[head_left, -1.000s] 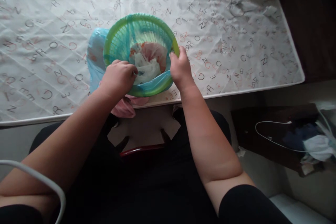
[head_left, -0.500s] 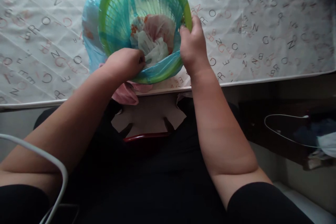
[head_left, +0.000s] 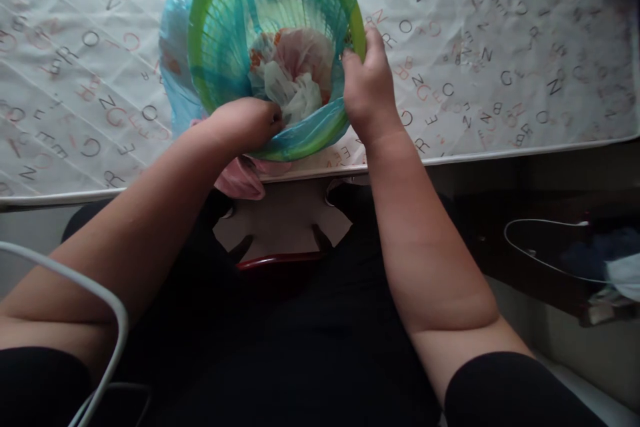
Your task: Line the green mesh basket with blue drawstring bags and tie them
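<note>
A round green plastic basket lies tilted with its mouth toward me, lined with a thin blue plastic bag. Inside the lining is a crumpled whitish plastic bag with reddish and orange patches. My right hand grips the basket's right rim, thumb inside and fingers mostly hidden behind. At the lower left rim my left hand is closed on the blue bag's edge, its fingertips curled out of sight. More blue plastic bulges outside the basket on the left. Pink cloth hangs below my left hand.
Under the basket is a white surface printed with letters, its piped edge running in front of me. A red-edged seat shows between my legs. A white cable loops at lower left. A dark shelf with a thin cord stands right.
My left hand has shifted slightly right and down along the rim, still closed on the bag. The basket and my right hand have hardly moved.
</note>
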